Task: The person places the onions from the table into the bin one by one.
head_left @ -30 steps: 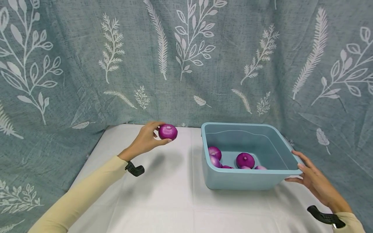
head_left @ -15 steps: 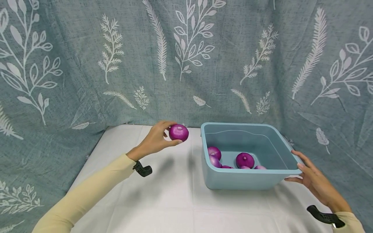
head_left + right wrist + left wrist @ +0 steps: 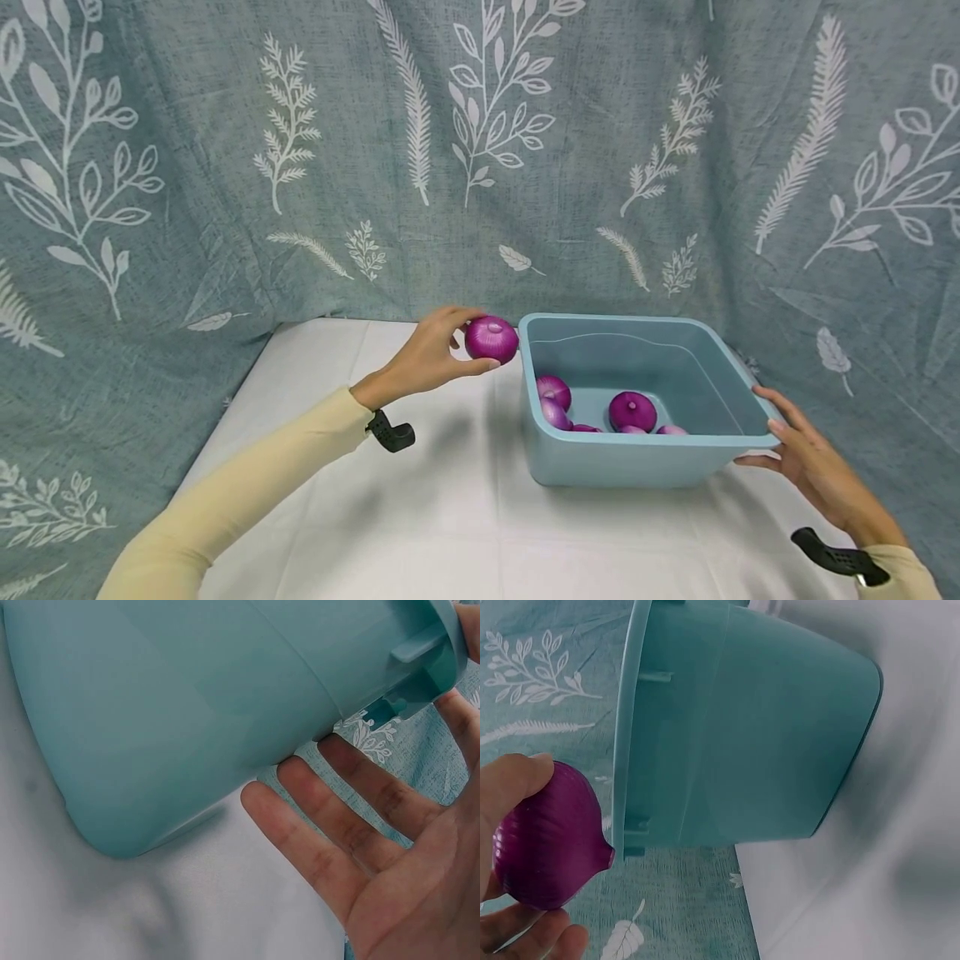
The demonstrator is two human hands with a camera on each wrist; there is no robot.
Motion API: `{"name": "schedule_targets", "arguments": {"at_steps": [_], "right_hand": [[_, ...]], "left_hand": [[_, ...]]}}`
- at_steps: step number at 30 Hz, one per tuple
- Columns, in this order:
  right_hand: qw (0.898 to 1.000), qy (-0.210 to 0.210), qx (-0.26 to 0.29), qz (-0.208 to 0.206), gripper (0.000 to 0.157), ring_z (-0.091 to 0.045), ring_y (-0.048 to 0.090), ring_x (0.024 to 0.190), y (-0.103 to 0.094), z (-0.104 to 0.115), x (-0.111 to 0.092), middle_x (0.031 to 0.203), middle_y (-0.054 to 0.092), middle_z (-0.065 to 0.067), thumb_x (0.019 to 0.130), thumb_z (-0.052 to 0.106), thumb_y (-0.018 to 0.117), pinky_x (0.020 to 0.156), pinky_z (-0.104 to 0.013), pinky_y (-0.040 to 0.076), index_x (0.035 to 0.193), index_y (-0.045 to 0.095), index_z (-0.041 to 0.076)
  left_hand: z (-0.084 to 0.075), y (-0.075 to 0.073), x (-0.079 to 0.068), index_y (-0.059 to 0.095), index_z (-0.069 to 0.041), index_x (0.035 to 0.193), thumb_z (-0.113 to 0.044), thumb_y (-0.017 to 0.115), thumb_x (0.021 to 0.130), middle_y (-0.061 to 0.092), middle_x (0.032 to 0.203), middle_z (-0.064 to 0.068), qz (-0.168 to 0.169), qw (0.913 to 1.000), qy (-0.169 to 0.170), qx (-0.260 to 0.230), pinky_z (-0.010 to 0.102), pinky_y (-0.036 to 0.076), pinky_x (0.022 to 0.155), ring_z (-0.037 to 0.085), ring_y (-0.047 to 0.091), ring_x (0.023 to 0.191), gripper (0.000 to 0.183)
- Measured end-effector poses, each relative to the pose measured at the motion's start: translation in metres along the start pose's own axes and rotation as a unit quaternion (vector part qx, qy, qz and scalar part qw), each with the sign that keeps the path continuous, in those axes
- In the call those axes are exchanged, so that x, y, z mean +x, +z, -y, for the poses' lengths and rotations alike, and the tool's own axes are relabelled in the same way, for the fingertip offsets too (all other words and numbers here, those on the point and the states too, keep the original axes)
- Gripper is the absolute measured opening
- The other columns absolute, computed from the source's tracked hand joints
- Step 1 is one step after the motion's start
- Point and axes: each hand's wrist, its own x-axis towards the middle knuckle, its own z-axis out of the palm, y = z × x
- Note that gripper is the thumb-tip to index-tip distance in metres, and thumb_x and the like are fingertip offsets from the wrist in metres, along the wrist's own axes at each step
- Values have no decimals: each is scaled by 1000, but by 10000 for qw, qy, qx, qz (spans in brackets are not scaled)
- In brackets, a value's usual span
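In the head view my left hand (image 3: pixel 431 354) pinches a red onion (image 3: pixel 492 339) between thumb and fingers, raised above the white table. The onion sits just left of the light blue plastic bin (image 3: pixel 630 462), close beside its left rim. Up close in the left wrist view, the purple onion (image 3: pixel 549 838) has its pointed tip toward the bin's rim. My right hand (image 3: pixel 817 475) holds the bin's near right corner at the rim. Three of its lower fingers (image 3: pixel 352 840) extend along the bin's outer side in the right wrist view.
Several red onions (image 3: pixel 632 412) lie inside the bin, mostly toward its left and near sides; the near wall partly hides some. A white cloth (image 3: pixel 420 533) covers the table. Behind hangs a blue-grey leaf-patterned curtain (image 3: pixel 345 150).
My left hand has carried the onion steadily rightward, from over the table's middle to beside the bin's left rim. The right hand and the bin have stayed in place.
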Motion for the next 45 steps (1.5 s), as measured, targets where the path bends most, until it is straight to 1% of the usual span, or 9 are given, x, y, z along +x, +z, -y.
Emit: {"name": "schedule_targets", "arguments": {"at_steps": [7,13,16,21,25,32,37,40,45], "right_hand": [[10000,-1,32,82,58,-14,66,119,1,-3,0,146,45,15,114,11,23,90,-42,59,166,4,28],[9999,-21,100,121,58,-15,66,118,0,-3,-1,146,48,14,114,11,22,90,-42,59,166,5,30],[9999,-6,101,98,58,-15,66,118,-1,-2,-1,145,48,14,114,11,22,90,-42,59,166,6,31],[10000,42,14,73,58,-13,65,119,-1,-2,-3,147,43,16,114,12,21,90,-41,59,166,4,31],[9999,23,46,101,58,-14,66,119,-2,-2,-5,147,40,16,114,12,21,90,-41,58,166,2,29],[9998,-101,174,88,58,-16,67,117,-2,-3,-8,147,45,14,114,10,21,91,-43,58,166,4,27],[9997,-155,175,96,58,-15,67,117,0,-4,-9,147,47,13,113,9,21,91,-42,59,166,4,27],[9997,-177,150,107,58,-16,67,117,-1,-3,-7,147,48,13,113,9,20,90,-42,59,166,4,26],[9998,-162,35,61,58,-14,66,118,-1,-1,-5,148,42,13,114,10,21,90,-42,59,166,5,28]], "left_hand": [[-6,9,5,64,-9,134,-38,90,80,61,125,3,38,9999,118,-109,39,59,79,14,55,107,67],[-14,13,13,63,-9,135,-38,90,80,63,125,2,-42,9997,238,-76,34,58,78,13,56,107,67],[-18,16,19,63,-9,135,-38,89,81,63,125,3,-51,9992,390,-113,36,58,79,13,55,108,66],[-26,25,25,63,-8,135,-37,89,81,62,126,5,-32,9978,644,-128,36,58,80,15,54,109,66],[-32,32,30,62,-6,137,-36,89,82,61,127,7,-13,9969,784,-63,32,57,80,15,55,110,68],[-36,45,33,60,-7,139,-34,90,81,59,130,8,269,9974,607,-270,28,57,80,15,55,109,71],[-34,54,31,58,-6,142,-31,91,81,58,125,9,461,9963,624,-358,34,58,82,15,56,107,73],[-34,55,31,56,-5,144,-31,90,81,57,126,11,572,9957,663,-309,32,58,82,16,58,106,76],[-32,52,30,54,-3,146,-31,89,83,58,125,12,647,9948,729,-295,33,58,83,21,62,105,78]]}}
